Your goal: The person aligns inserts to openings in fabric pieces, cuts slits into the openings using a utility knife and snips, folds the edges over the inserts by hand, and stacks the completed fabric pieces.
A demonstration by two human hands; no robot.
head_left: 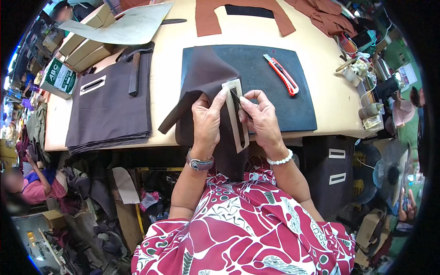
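Observation:
My left hand [207, 121] grips a dark brown fabric panel [208, 68], its thumb pressed on a beige rectangular frame [233, 120] with a long dark slot. The panel's upper part folds over to the left, and its lower end hangs past the table edge toward my lap. At the frame's right side, my right hand [262, 118] is closed, thumb and fingers pinched at the slot. Something thin and dark shows at its fingertips, too small to name. Beneath both hands lies a black cutting mat [279, 112]. A red utility knife [282, 75] rests on it, right of my hands.
Left on the table, a stack of dark panels [114, 110] carries a hammer [134, 75]. Rust-brown pieces [208, 20] lie at the back. Small tools and containers [360, 68] crowd the right edge. Another panel [321, 176] hangs below right. Other people sit at both sides.

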